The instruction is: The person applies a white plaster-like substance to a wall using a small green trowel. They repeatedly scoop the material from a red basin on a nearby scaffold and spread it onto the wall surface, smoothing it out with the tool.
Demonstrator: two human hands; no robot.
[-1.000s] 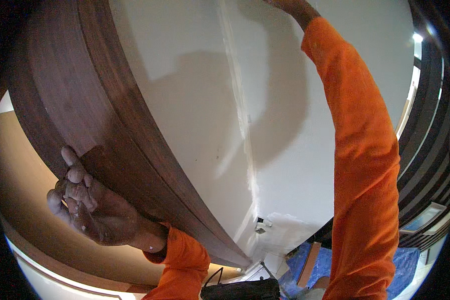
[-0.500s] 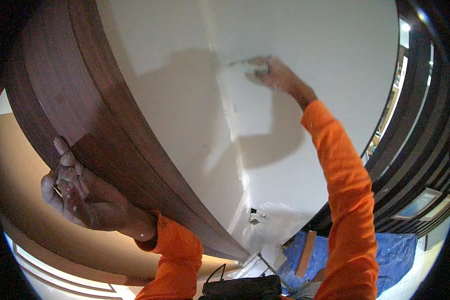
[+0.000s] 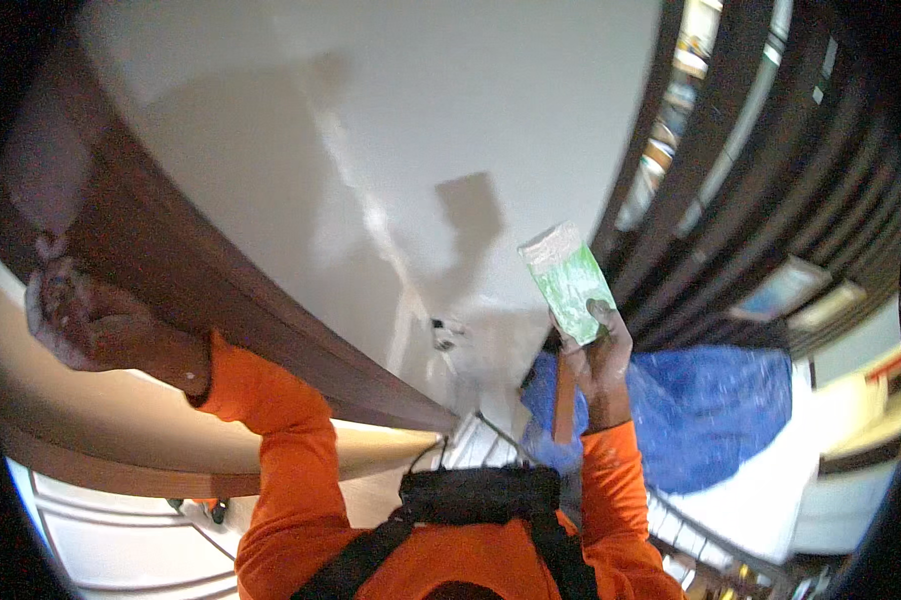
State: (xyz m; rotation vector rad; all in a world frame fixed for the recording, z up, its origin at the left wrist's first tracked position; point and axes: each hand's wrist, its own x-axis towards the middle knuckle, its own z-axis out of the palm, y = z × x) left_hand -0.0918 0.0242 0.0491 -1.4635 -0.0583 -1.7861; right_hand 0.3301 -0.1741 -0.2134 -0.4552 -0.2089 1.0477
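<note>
My right hand [image 3: 605, 358] grips a white-smeared green oblong slab [image 3: 571, 285], likely light, stiff, by its lower end; left hand [image 3: 68, 318]: can't tell.

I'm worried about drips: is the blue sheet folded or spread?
Spread: the blue sheet forms a broad, wrinkled expanse, showing on both sides of the right hand. Cannot tell whether edges are tucked under.

Blue sheeting [image 3: 711, 420]; dark slats [image 3: 771, 200] beyond; 1 brown board [image 3: 564, 405] before the sheeting's left part
</note>
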